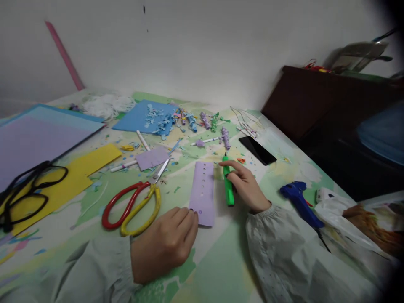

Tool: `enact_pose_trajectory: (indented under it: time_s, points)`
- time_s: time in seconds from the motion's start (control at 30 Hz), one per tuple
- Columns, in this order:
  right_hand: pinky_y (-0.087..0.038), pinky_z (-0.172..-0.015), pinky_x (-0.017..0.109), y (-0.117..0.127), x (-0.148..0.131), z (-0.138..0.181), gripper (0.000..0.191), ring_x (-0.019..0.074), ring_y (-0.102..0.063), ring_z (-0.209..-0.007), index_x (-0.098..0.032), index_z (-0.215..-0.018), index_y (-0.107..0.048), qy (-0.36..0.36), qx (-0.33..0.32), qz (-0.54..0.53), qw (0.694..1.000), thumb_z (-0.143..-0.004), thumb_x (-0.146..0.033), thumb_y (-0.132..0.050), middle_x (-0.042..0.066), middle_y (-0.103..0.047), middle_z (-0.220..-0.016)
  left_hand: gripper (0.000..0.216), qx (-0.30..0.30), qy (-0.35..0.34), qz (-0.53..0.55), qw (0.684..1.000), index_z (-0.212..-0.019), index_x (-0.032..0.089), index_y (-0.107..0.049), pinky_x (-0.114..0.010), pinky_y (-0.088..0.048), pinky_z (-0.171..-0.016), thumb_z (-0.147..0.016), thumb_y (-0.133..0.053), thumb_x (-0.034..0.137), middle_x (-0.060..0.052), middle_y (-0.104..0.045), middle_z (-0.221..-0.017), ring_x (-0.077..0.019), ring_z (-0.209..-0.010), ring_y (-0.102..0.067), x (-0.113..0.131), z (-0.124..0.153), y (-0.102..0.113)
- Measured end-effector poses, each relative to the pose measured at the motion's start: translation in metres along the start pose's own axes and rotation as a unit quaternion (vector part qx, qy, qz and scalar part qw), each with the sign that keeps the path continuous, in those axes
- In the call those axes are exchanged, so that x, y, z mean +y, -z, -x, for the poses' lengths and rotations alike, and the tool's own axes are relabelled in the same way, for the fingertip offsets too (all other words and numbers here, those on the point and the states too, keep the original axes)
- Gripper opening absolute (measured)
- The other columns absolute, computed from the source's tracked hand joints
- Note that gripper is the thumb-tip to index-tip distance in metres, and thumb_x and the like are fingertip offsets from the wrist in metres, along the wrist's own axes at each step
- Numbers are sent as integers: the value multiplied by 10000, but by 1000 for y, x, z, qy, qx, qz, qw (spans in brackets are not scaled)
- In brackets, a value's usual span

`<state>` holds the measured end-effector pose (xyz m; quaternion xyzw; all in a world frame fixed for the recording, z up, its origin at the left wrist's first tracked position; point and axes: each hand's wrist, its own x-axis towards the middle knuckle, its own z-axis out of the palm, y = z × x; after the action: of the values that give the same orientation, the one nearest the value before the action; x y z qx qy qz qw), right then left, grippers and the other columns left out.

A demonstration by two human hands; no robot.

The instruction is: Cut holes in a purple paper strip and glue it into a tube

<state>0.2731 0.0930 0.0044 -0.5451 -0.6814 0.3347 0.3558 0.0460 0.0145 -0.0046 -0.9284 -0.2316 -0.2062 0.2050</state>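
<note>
A purple paper strip lies on the table, with a row of small holes down its upper part and a round mark near its lower end. My left hand is closed, its fingertips at the strip's lower left edge; the thumb is mostly hidden. Just right of the strip, my right hand grips a green highlighter, its dark tip pointing away from me. Scissors with one red and one yellow handle lie partly open, left of the strip. A small purple paper piece touches their blade area.
Behind are fringed paper rolls, a blue sheet and paper scraps. A black phone and blue glue gun lie right. Yellow paper, glasses and large sheets lie left. A wall stands behind.
</note>
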Motion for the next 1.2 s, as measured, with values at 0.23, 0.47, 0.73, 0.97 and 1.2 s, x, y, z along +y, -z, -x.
enact_pose_trajectory:
  time_s: [0.23, 0.47, 0.73, 0.97, 1.2]
  points:
    - [-443, -608, 287, 7, -9, 1, 485, 145, -562, -614, -237, -1087, -511, 15, 47, -340, 939, -608, -169, -482, -23, -592, -665, 326, -97, 29, -37, 994, -708, 97, -629, -355, -513, -506, -785, -352, -55, -149, -673, -701, -247, -629, -642, 20, -8, 10]
    - [-488, -626, 252, -1, -8, -1, 443, 120, -608, -630, -249, -940, -505, 47, 105, -329, 937, -584, -135, -744, -55, -639, -687, 359, -165, 64, -84, 981, -954, 19, -686, -363, -535, -550, -765, -386, -40, -205, -717, -851, -282, -739, -683, 31, -16, 12]
    - [-426, -589, 244, 5, -17, 3, 516, 96, -467, -601, -292, -873, -464, 37, 87, -490, 867, -493, -89, -748, -79, -447, -692, 329, -171, 108, -83, 976, -968, 32, -701, -350, -538, -588, -788, -426, 15, -188, -732, -879, -263, -744, -686, 41, -22, 13]
    - [-311, -528, 253, 3, -21, 6, 300, 116, -295, -545, -255, -751, -478, -11, -25, -549, 835, -740, -443, -711, -58, -228, -617, 320, -142, 95, -65, 983, -993, 53, -700, -353, -554, -630, -823, -428, 62, -177, -733, -922, -274, -826, -694, 43, -24, 8]
    - [-257, -477, 234, -6, -11, 3, 229, 75, -236, -444, -208, -884, -606, -21, 16, -427, 904, -745, -373, -683, -99, -288, -475, 314, -96, 90, -77, 988, -1013, 41, -674, -363, -556, -673, -819, -428, 57, -175, -731, -948, -280, -845, -696, 46, -14, -4]
